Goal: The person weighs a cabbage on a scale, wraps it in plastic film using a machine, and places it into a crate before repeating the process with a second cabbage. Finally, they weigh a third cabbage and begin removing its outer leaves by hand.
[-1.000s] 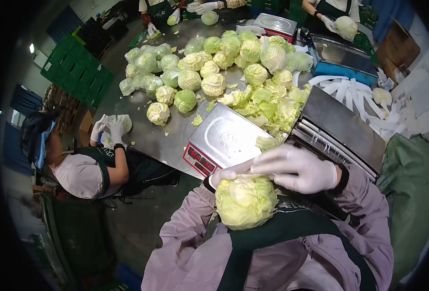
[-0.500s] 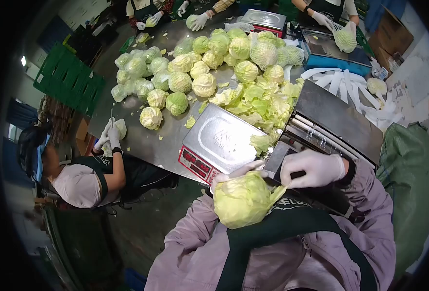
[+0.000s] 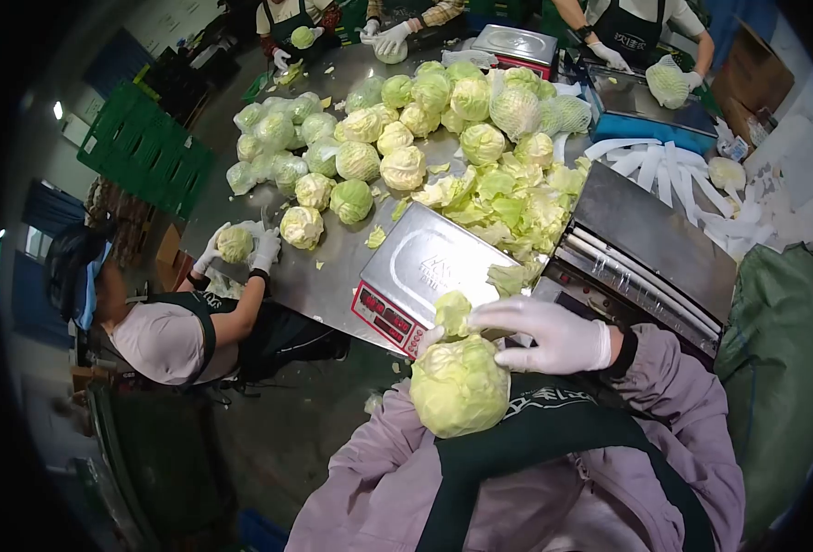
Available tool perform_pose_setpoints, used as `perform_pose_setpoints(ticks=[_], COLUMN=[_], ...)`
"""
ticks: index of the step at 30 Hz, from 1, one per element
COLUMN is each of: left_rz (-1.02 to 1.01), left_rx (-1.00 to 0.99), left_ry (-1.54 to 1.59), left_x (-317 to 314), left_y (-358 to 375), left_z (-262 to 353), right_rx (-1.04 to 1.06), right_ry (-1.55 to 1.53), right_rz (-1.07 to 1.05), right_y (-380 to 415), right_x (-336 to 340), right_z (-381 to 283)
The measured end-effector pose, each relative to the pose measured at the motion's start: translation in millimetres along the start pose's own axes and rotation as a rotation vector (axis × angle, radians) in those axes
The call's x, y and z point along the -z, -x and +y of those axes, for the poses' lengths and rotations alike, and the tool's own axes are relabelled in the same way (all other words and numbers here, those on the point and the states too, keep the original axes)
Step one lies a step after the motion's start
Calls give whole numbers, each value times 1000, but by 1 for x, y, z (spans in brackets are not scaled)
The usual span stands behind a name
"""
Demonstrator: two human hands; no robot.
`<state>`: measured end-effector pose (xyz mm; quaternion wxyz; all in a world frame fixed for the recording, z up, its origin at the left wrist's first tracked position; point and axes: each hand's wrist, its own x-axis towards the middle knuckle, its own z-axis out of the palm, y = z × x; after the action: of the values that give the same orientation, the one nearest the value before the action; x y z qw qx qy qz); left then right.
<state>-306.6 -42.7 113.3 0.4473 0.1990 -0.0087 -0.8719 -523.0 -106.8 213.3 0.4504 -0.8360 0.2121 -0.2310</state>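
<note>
A pale green cabbage (image 3: 462,386) sits close to my chest, in front of the apron. Behind it my left hand (image 3: 430,340), in a white glove, grips the cabbage; most of that hand is hidden. My right hand (image 3: 554,336), gloved too, has its thumb apart from its fingers at the cabbage's upper right side. Its fingertips reach the edge of a loose-looking cabbage leaf (image 3: 452,315) standing above the cabbage. Just beyond both hands is a steel scale (image 3: 434,262) with a red display panel.
A pile of torn leaves (image 3: 526,207) and many cabbages (image 3: 402,168), some netted or wrapped, cover the steel table (image 3: 333,267). A wrapping machine (image 3: 646,248) stands on the right beside white net sleeves (image 3: 664,170). A co-worker (image 3: 172,340) handles a cabbage at left; others work across the table.
My right hand has moved left and its fingers have spread. The leaf strip at the cabbage's right side no longer shows; a leaf stands above it. The left co-worker now holds up a cabbage.
</note>
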Motion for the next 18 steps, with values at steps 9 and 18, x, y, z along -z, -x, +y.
perform_pose_setpoints(ticks=[9,18], left_rz=[-157,-308], left_rx=[382,514], left_ry=[-53,-483], left_x=[50,-11], left_y=[-31,-52], left_z=[17,38], right_rx=[64,-158], right_ry=[-70,-288], right_rz=[-43,82], right_y=[8,9], right_x=[3,14], right_z=[-12,16])
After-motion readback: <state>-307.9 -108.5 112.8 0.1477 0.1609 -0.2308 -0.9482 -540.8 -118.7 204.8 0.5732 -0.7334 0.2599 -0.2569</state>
